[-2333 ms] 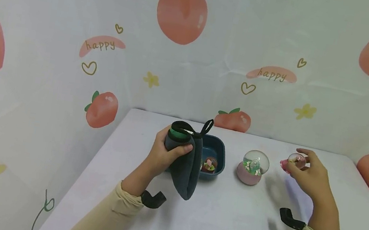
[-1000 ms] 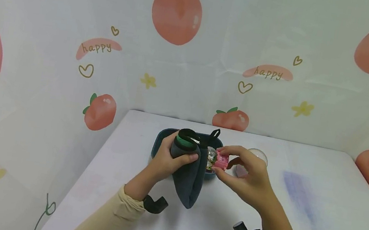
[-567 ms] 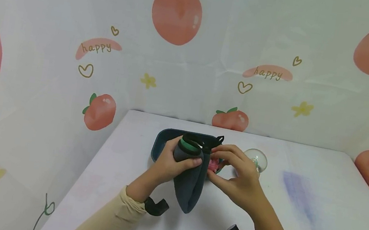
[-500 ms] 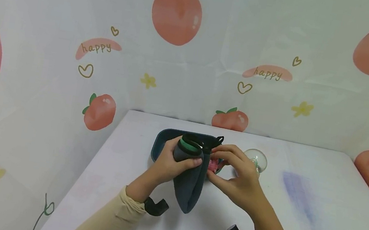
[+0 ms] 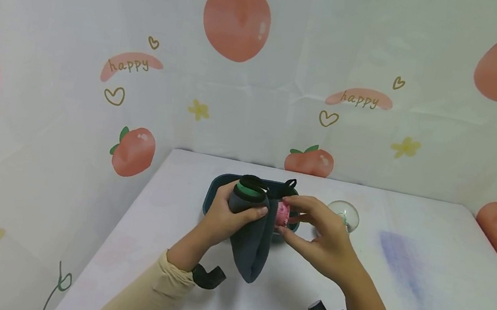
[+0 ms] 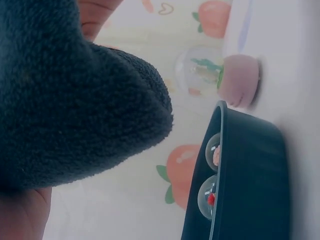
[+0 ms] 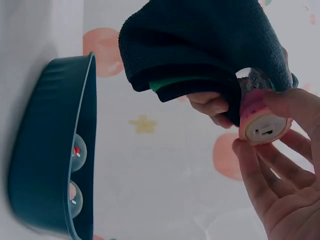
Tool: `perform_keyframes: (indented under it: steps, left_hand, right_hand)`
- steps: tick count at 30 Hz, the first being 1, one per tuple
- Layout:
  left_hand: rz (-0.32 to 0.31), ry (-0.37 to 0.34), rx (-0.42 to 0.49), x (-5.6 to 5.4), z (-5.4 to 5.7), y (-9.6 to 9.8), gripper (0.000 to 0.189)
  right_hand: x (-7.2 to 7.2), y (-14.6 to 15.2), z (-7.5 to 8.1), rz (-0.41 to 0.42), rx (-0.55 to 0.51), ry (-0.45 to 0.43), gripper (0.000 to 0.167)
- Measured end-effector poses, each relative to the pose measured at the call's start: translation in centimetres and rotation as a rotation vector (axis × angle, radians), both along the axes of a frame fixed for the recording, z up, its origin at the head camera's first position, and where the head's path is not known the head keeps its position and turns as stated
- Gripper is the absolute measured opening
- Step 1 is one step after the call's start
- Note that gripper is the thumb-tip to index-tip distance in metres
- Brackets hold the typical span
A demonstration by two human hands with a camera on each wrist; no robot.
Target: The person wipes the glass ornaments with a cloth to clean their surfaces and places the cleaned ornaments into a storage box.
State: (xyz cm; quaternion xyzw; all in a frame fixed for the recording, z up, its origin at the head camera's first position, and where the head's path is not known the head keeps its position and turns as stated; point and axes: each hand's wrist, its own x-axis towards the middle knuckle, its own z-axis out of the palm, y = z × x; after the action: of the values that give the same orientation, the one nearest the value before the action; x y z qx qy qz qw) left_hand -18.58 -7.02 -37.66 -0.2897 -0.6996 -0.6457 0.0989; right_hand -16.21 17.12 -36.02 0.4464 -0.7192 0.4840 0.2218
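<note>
A thick blue-grey cloth (image 5: 249, 254) with black edging, a black hanging loop and a green patch is bunched in my left hand (image 5: 221, 221), held above the table. My right hand (image 5: 329, 240) pinches a small snow globe (image 5: 282, 214) by its pink base. In the right wrist view the globe's clear dome (image 7: 252, 80) is tucked against a fold of the cloth, and its pale underside faces the camera. Most of the dome is hidden in the head view. Behind and below the cloth stands a dark teal tub (image 5: 211, 192).
In the left wrist view, two small snow globes, one with a red figure (image 6: 211, 199) and one with a pinkish figure (image 6: 216, 155), sit inside the tub. A larger snow globe (image 5: 349, 215) with a pink base stands right of it, partly behind my right hand. A patterned backdrop (image 5: 254, 113) rises behind the table.
My right hand has carried the small snow globe leftward from the table's right side to the cloth. Since half a second ago, both hands have shifted slightly, with the cloth still gripped.
</note>
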Motion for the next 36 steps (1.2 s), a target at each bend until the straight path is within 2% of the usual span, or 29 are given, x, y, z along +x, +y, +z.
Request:
perform_keyframes:
  steps: [3, 6, 11, 13, 17, 20, 23, 26, 31, 33, 36]
  left_hand:
    - [-0.006, 0.015, -0.014, 0.01, 0.07, -0.02, 0.04]
    - [-0.008, 0.022, -0.023, 0.0, 0.04, -0.04, 0.038]
    - [0.001, 0.032, -0.016, -0.11, -0.11, -0.07, 0.04]
    - [0.009, 0.032, -0.01, -0.16, -0.15, -0.08, 0.041]
    - [0.019, 0.017, 0.018, -0.15, -0.08, -0.08, 0.045]
    - [0.026, 0.001, 0.027, -0.06, 0.0, -0.13, 0.046]
    - [0.021, -0.002, 0.026, 0.05, 0.08, -0.14, 0.045]
    - [0.01, 0.018, 0.013, 0.12, 0.1, -0.09, 0.042]
    - [0.016, 0.04, -0.012, 0.11, 0.12, 0.05, 0.038]
    - [0.027, 0.037, -0.011, 0.1, 0.14, 0.08, 0.039]
    - [0.031, 0.033, -0.007, 0.11, 0.15, 0.1, 0.041]
  right_hand:
    - [0.1, 0.15, 0.0, -0.001, 0.006, -0.083, 0.059]
    - [0.29, 0.26, -0.02, -0.037, 0.029, -0.158, 0.053]
    - [0.4, 0.19, 0.05, -0.087, 0.063, -0.217, 0.051]
    - [0.34, 0.17, 0.09, -0.087, 0.059, -0.212, 0.057]
    - [0.07, 0.21, -0.02, -0.041, 0.021, -0.119, 0.067]
    - [-0.11, 0.12, -0.17, 0.0, -0.016, -0.032, 0.066]
    - [-0.24, 0.01, -0.25, 0.016, -0.033, 0.004, 0.064]
    - [-0.13, -0.01, -0.3, -0.002, -0.019, -0.028, 0.059]
    - [0.29, 0.07, -0.32, -0.081, 0.034, -0.144, 0.049]
    - [0.31, 0.08, -0.31, -0.106, 0.053, -0.159, 0.052]
    - [0.15, 0.1, -0.34, -0.109, 0.058, -0.132, 0.059]
